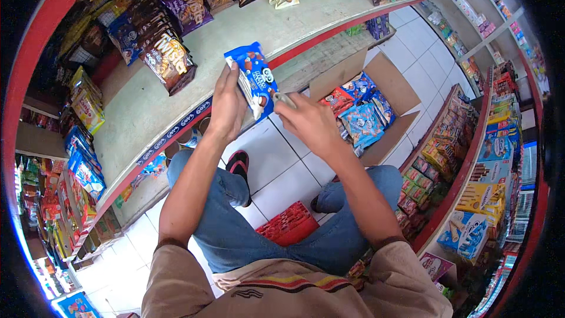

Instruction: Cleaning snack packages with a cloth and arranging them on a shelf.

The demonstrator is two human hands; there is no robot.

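A blue snack packet [254, 76] is held upright at the shelf's front edge. My left hand [227, 101] grips it along its left side, the fingers behind and the thumb side toward me. There seems to be more than one packet layered there, as pale edges show beside the fingers. My right hand [307, 119] is closed on a small pale grey cloth [285, 100], bunched in the fingers at the packet's lower right edge. Part of the cloth is hidden by the fingers. Below and right stands an open cardboard box [395, 84] with blue and red snack packets [361, 122].
A pale shelf [138, 97] with a red edge carries brown and purple snack packets [170, 62] at the back. Another stocked shelf [438, 215] curves along the right. A red plastic stool [288, 224] sits under me on the white tiled floor [276, 159].
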